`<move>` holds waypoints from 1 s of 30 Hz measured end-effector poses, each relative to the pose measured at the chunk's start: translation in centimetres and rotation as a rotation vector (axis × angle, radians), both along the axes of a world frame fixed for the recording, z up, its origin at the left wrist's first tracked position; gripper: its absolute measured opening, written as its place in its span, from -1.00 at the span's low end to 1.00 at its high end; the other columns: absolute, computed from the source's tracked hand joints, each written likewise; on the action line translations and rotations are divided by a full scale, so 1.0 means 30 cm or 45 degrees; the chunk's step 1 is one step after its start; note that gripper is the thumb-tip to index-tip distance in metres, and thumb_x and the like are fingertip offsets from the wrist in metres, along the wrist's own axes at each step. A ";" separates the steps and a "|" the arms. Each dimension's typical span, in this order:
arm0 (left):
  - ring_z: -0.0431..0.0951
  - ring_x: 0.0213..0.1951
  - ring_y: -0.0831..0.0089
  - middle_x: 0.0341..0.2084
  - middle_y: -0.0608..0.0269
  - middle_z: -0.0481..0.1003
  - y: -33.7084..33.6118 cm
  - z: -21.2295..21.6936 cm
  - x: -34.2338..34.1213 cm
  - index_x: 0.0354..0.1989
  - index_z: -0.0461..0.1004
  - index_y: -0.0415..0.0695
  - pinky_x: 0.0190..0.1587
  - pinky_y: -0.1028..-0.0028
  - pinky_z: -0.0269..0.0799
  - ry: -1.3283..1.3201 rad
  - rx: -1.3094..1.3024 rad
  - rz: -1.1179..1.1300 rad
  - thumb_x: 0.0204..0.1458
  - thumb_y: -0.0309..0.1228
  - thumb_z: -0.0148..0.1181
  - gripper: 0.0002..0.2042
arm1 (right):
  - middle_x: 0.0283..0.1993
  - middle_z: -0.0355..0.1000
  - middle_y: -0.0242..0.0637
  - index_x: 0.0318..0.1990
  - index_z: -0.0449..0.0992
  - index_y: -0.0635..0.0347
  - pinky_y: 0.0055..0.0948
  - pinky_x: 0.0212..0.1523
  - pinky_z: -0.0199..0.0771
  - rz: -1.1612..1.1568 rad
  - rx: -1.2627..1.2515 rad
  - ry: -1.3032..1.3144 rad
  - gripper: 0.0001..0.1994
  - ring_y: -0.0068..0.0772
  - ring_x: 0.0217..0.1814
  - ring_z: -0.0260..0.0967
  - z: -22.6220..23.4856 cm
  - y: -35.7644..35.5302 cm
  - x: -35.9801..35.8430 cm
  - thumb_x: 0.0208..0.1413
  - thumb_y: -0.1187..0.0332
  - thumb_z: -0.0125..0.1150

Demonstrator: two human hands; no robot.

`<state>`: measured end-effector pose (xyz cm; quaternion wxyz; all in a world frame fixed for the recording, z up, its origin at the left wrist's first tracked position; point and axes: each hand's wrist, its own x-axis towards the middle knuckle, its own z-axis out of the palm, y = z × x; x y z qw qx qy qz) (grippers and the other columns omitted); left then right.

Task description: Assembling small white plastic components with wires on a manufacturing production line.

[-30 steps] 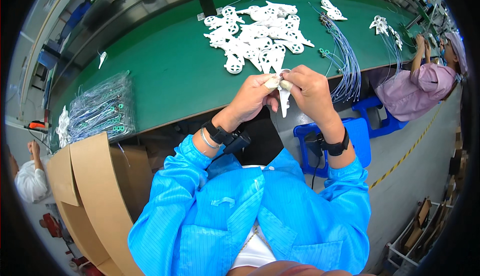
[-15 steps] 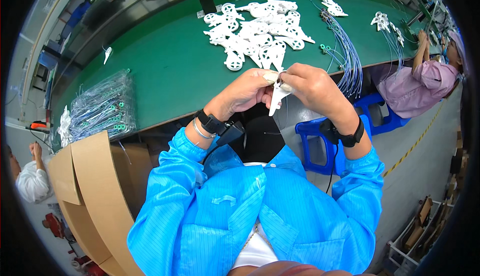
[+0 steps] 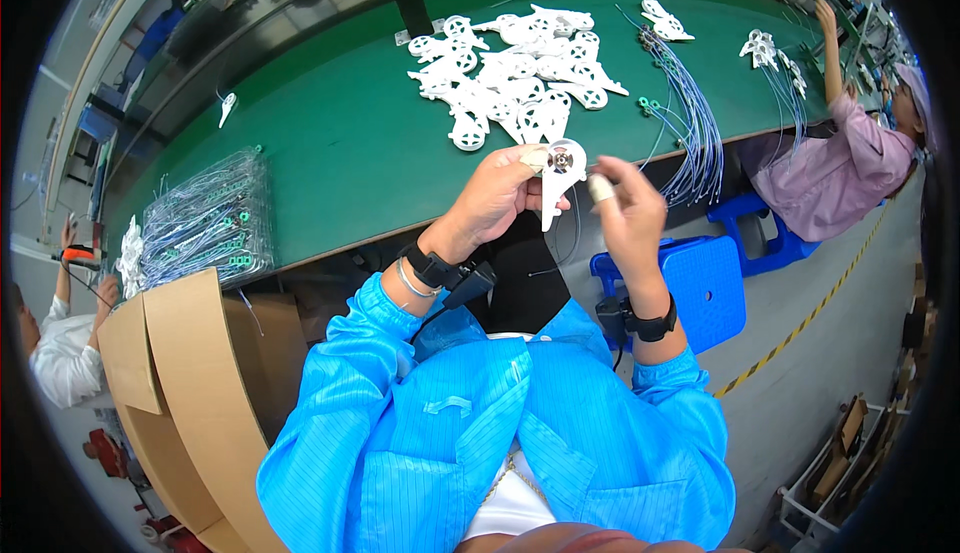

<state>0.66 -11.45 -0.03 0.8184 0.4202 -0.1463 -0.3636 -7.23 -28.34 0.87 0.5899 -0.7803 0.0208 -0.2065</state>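
- The left hand [image 3: 497, 188] is closing thumb and fingers on a white casing [image 3: 553, 191]; it is gripping the piece by its left edge, in front of the near edge of the tabletop [image 3: 340, 123]; the casing's round head is facing up, its narrow tail pointing toward the wearer.
- A dark round part [image 3: 562, 161] is sitting inside that round head; a thin wire [image 3: 577, 238] is hanging in a loop below the casing.
- The right hand [image 3: 632, 208] is hovering just to the right of the casing, apart from it; its fingers are curving loosely, partly open and a little blurred, and are holding nothing visible; a pale cover is wrapping the thumb.
- Beyond the hands, a heap of white casings [image 3: 525, 68] is lying on the green tabletop; a bundle of bluish wires [image 3: 690, 118] is draping over the edge to its right; a clear bag of wires [image 3: 205, 218] is resting to the left.
- Farther out, an open cardboard box [image 3: 190, 343] is standing at the left; a blue stool [image 3: 708, 293] is standing at the right; a person in pink [image 3: 830, 173] is sitting beyond it, raising an arm.
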 end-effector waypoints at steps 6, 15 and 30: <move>0.54 -0.31 0.46 -0.26 0.17 0.50 -0.022 0.001 -0.043 -0.05 0.40 -0.28 -0.21 0.42 0.53 -0.116 0.067 0.059 0.19 -0.27 -0.06 -0.68 | -0.38 0.40 -0.19 -0.24 0.52 0.27 -0.37 -0.40 0.43 0.180 -0.750 -0.380 -0.73 -0.21 -0.40 0.41 0.081 -0.002 0.062 -0.21 0.60 0.21; 0.53 -0.39 0.51 -0.33 0.21 0.50 0.016 0.048 -0.061 -0.07 0.41 -0.29 -0.33 0.51 0.52 -0.191 0.221 -0.016 0.20 -0.29 -0.06 -0.69 | -0.40 0.39 -0.20 -0.30 0.49 0.34 -0.33 -0.40 0.41 0.574 -1.029 -0.650 -0.77 -0.19 -0.38 0.38 0.139 -0.052 0.091 -0.22 0.58 0.18; 0.50 -0.53 0.51 -0.46 0.22 0.49 0.035 0.091 0.012 -0.25 0.46 -0.24 -0.46 0.55 0.45 -0.115 0.273 -0.297 0.18 -0.34 -0.10 -0.75 | -0.40 0.31 -0.24 -0.26 0.44 0.32 -0.36 -0.44 0.38 0.792 -1.303 -0.652 -0.75 -0.26 -0.40 0.31 0.211 -0.068 0.094 -0.20 0.51 0.15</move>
